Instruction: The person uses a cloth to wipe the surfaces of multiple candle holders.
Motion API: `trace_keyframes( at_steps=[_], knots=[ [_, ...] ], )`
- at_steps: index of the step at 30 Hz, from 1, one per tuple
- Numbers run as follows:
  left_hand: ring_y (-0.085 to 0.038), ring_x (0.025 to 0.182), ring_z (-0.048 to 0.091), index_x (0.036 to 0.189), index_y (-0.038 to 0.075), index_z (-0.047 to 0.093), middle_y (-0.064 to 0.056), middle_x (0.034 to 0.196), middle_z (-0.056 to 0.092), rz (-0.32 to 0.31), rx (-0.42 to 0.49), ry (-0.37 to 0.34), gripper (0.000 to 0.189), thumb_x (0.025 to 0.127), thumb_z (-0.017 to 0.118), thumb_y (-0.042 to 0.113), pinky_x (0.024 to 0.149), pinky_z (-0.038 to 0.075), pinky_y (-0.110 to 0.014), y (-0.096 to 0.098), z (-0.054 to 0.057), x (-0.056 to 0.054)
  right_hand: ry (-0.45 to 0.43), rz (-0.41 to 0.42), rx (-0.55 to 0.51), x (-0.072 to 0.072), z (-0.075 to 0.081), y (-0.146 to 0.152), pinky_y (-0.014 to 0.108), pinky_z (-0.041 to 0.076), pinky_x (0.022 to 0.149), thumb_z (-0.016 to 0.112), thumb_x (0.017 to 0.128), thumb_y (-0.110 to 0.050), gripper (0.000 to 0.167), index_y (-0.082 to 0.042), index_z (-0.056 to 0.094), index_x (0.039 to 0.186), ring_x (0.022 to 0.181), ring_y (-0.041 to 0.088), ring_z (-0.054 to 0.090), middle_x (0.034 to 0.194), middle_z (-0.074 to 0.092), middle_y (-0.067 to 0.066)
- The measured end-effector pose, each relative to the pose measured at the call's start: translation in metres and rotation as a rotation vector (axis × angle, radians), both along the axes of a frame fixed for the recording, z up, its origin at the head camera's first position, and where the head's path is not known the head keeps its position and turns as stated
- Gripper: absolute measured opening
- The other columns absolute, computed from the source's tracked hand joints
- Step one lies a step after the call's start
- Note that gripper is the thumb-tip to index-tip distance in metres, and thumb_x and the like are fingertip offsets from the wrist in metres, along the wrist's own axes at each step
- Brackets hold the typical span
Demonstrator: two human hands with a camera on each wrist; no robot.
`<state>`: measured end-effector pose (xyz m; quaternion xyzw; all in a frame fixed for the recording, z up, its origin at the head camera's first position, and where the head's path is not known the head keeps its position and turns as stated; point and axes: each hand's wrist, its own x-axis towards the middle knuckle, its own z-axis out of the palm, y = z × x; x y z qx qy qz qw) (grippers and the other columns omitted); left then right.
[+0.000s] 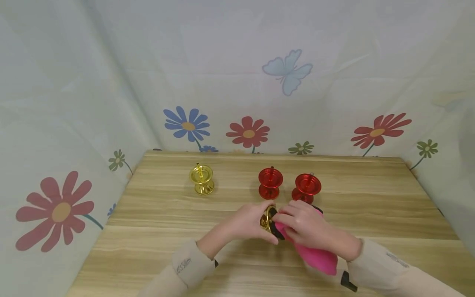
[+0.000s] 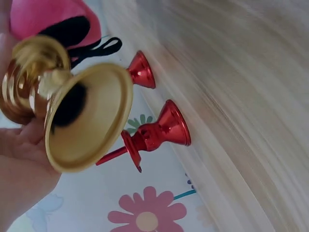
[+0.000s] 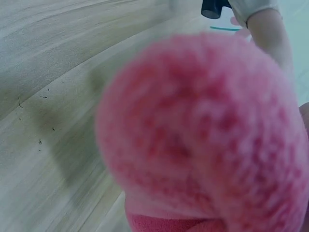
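My left hand (image 1: 249, 222) grips a gold candle holder (image 2: 94, 121) tilted on its side, its wide flared base turned to the left wrist camera. In my right hand (image 1: 306, 225) is a bunched pink plush cloth (image 1: 320, 259) with black trim and a black loop, pressed against the held candle holder. The cloth (image 3: 203, 121) fills most of the right wrist view and hides the right fingers. Just beyond the hands, two red candle holders (image 1: 270, 180) (image 2: 159, 133) stand upright. Farther left stands a second gold candle holder (image 1: 202, 180), also upright.
Beneath everything is a wood-grain table (image 1: 156, 247). Small dark crumbs (image 3: 40, 141) lie on it in the right wrist view. A pale curtain (image 1: 215, 74) printed with flowers and a butterfly hangs behind the table's back edge.
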<state>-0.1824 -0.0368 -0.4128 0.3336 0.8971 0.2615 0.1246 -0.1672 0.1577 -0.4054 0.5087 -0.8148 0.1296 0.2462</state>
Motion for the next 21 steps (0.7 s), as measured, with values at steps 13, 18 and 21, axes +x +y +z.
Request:
trace_keyframes(
  at_steps=[13, 18, 21],
  knots=[
    [-0.015, 0.108, 0.052, 0.121, 0.007, 0.044, -0.005, 0.119, 0.052, 0.086, 0.129, 0.412, 0.082, 0.059, 0.074, 0.052, 0.087, 0.047, -0.028, 0.000, -0.012, 0.013, -0.080, -0.021, -0.064, -0.001, 0.006, 0.005, 0.028, 0.045, 0.067, 0.073, 0.060, -0.006, 0.036, -0.011, 0.066, 0.095, 0.077, 0.014, 0.055, 0.087, 0.065, 0.002],
    [-0.016, 0.107, 0.053, 0.121, 0.008, 0.044, -0.006, 0.121, 0.053, 0.159, 0.155, 0.372, 0.083, 0.057, 0.077, 0.049, 0.089, 0.046, -0.028, -0.003, -0.015, 0.013, -0.149, -0.051, -0.137, -0.002, 0.010, 0.015, 0.028, 0.049, 0.067, 0.074, 0.061, -0.003, 0.038, -0.009, 0.066, 0.097, 0.082, 0.016, 0.056, 0.092, 0.064, 0.004],
    [-0.016, 0.107, 0.054, 0.122, 0.011, 0.044, -0.004, 0.121, 0.054, 0.232, 0.168, 0.319, 0.084, 0.056, 0.077, 0.051, 0.089, 0.046, -0.029, -0.005, -0.016, 0.012, -0.233, -0.085, -0.213, -0.004, 0.013, 0.025, 0.025, 0.049, 0.074, 0.073, 0.062, 0.000, 0.039, -0.008, 0.065, 0.100, 0.089, 0.017, 0.057, 0.096, 0.063, 0.004]
  ],
)
